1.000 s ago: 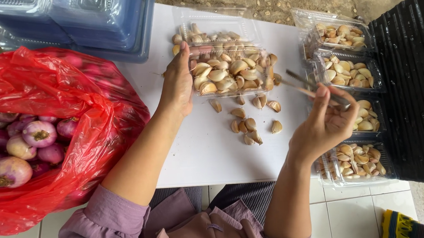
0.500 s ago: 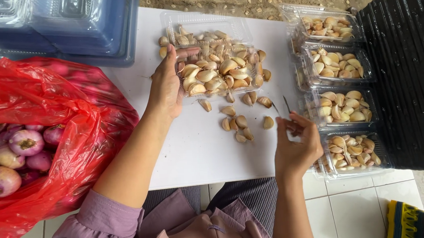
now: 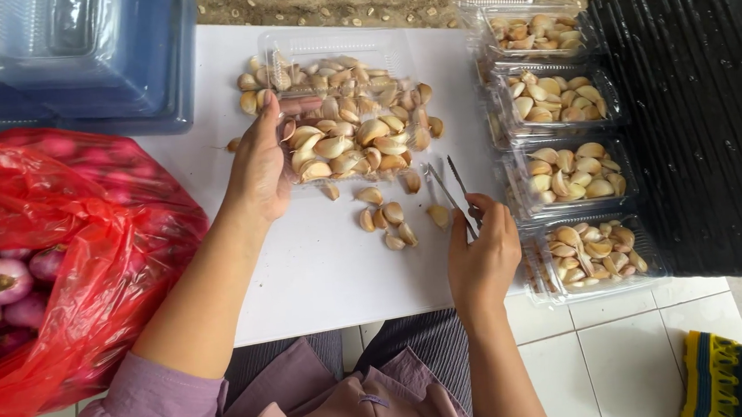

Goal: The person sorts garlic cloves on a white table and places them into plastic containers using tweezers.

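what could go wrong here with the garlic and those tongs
The clear tray under the garlic pile is heaped past its rim, so the left hand at its edge might push cloves off. Loose cloves lie near the white board's front edge and may roll off. The thin metal tongs in the right hand may lose smooth cloves.

red bag, white table, black ribbed trays.
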